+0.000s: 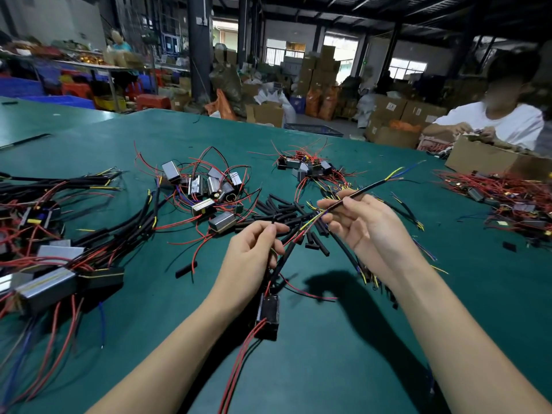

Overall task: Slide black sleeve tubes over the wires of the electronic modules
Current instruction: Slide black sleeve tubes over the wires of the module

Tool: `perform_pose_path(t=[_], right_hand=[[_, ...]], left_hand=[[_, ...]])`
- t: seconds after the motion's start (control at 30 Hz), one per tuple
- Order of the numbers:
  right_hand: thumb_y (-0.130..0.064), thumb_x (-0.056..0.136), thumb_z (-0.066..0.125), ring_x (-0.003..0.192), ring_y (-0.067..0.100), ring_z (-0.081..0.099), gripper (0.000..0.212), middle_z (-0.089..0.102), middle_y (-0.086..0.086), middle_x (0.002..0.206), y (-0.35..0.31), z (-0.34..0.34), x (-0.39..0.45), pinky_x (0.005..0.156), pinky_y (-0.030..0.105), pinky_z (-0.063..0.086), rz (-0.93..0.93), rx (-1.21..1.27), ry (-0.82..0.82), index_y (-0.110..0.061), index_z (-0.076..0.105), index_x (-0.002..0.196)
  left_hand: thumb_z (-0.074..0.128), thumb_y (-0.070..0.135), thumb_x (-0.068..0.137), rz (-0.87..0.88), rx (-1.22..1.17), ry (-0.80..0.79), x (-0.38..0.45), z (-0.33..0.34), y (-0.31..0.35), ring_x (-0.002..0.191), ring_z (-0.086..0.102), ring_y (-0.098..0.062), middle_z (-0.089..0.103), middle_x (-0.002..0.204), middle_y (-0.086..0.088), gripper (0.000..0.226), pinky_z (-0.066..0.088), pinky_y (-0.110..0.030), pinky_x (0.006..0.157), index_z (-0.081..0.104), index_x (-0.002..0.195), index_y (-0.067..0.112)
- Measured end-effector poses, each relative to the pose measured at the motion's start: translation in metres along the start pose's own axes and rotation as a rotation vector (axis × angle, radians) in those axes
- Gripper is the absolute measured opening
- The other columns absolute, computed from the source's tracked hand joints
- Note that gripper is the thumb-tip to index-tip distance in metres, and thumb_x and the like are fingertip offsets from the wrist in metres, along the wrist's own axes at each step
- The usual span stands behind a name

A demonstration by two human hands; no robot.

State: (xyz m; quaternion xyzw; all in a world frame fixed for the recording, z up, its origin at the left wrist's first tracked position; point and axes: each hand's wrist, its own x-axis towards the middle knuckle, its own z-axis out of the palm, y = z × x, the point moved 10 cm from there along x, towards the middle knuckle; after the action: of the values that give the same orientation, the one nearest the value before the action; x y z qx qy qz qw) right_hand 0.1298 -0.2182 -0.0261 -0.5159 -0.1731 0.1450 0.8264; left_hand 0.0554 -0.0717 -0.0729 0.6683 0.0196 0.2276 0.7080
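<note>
On my far left, a heap of sleeved modules [44, 282] lies on the green worktop [328, 339], their black-tubed leads fanning toward the middle. Just right of it I see a cluster of bare modules [206, 189] tangled in red wires, and beyond that a loose pile of black sleeve tubes [283, 210] scattered near the centre.

My left hand [254, 252] is curled, thumb and fingers pinching a sleeved lead [285, 255] of the module [268, 312] that hangs below it, just above the worktop, with red wires [239, 363] trailing from its lower end toward me.

My right hand [358, 222] is raised a little higher, its fingertips clamped on a thin black sleeve tube [366, 189] that slants up to the right; yellow and blue wire ends [400, 171] poke out of its far tip, and more thin wires run from its near end back toward my left hand.

Behind, a second small cluster of modules [307, 167] sits. At the far right lies another red-wired heap [507, 195], beside a cardboard box [490, 159] where a person in a white shirt [507, 121] works.
</note>
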Motion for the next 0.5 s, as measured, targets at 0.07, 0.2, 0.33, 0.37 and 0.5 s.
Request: perform_pose_path(t=[0.07,0.2,0.33,0.37,0.5], right_hand=[[0.0,0.099,0.036,0.063,0.02,0.066,0.016,0.072,0.016,0.083,0.003,0.006,-0.002,0.057,0.02,0.053,-0.004,-0.008,-0.016,-0.01,0.047,0.092],[0.002,0.098,0.036,0.067,0.023,0.068,0.017,0.071,0.017,0.087,0.006,0.012,-0.005,0.06,0.022,0.054,-0.016,-0.029,-0.04,-0.009,0.048,0.092],[0.002,0.097,0.038,0.07,0.023,0.068,0.016,0.071,0.018,0.089,0.011,0.012,-0.004,0.063,0.023,0.055,0.003,-0.028,-0.051,-0.009,0.05,0.094],[0.002,0.097,0.039,0.071,0.023,0.068,0.016,0.071,0.017,0.089,0.012,0.011,-0.004,0.063,0.023,0.055,0.009,-0.034,-0.051,-0.008,0.051,0.094],[-0.005,0.096,0.045,0.067,0.018,0.068,0.013,0.073,0.01,0.084,0.014,0.006,-0.002,0.06,0.019,0.054,0.04,-0.083,-0.046,-0.006,0.058,0.098]], left_hand=[[0.045,0.019,0.099,-0.011,-0.043,-0.024,-0.001,0.003,0.001,0.049,0.042,-0.005,0.056,0.061,0.006,0.024,0.034,-0.015,0.049,0.065,0.087,0.019],[0.052,0.027,0.095,-0.034,-0.093,-0.046,-0.002,0.007,0.002,0.052,0.04,-0.007,0.052,0.059,0.006,0.02,0.032,-0.015,0.05,0.062,0.079,0.02],[0.056,0.021,0.094,0.012,-0.002,-0.01,-0.002,0.004,0.006,0.048,0.036,-0.004,0.049,0.054,0.011,0.018,0.029,-0.013,0.045,0.062,0.077,0.02],[0.056,0.021,0.094,0.005,-0.002,0.003,-0.002,0.002,0.004,0.048,0.036,-0.004,0.049,0.054,0.012,0.018,0.028,-0.013,0.044,0.062,0.077,0.02],[0.056,0.022,0.094,-0.012,-0.012,0.022,-0.001,0.0,0.001,0.05,0.036,-0.006,0.049,0.056,0.01,0.019,0.028,-0.016,0.047,0.062,0.076,0.02]])
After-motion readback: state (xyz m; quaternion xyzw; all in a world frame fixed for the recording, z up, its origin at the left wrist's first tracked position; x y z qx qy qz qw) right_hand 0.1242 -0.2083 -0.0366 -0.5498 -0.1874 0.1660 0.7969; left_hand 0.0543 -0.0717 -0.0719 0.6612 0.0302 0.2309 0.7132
